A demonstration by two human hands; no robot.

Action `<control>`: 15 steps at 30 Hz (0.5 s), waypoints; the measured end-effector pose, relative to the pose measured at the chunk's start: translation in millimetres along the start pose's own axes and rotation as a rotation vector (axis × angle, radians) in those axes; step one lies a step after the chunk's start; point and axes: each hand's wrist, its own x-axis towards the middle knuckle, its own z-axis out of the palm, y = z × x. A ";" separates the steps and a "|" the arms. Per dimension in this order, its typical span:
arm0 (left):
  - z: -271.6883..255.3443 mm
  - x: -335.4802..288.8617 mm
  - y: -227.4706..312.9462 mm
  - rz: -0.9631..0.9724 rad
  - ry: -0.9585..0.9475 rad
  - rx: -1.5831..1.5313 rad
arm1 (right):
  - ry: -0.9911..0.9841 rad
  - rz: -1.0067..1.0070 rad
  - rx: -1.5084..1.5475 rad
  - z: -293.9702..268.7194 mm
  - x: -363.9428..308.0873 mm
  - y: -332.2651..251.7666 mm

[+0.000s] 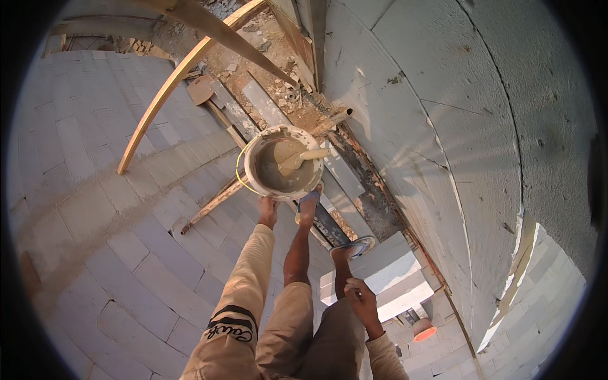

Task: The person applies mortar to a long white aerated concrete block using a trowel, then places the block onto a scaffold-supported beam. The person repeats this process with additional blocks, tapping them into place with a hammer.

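My left hand (268, 209) grips the near side of a pale round bucket (252, 166), its fingertips hidden against the bucket. A thin yellow handle (239, 172) hangs over the bucket's left side. Inside is wet grey-brown mortar (271, 174). A mortar-coated trowel (292, 158) lies in it, its light grip leaning over the right rim. My right hand (362, 302) hangs by my right knee, away from the bucket. Its fingers are loosely curled, and nothing shows in them.
My sandalled feet (360, 246) stand on narrow planks (329, 225) above rubble. A rough grey wall (443, 126) rises at right; pale blockwork (145, 253) spreads at left. A curved timber (164, 95) and a pole (234, 41) cross the far side. An orange-rimmed container (423, 330) is lower right.
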 end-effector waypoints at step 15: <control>-38.7 -61.4 -44.9 -0.304 -0.035 0.495 | 0.191 -1.135 1.238 -54.0 -106.0 -274.4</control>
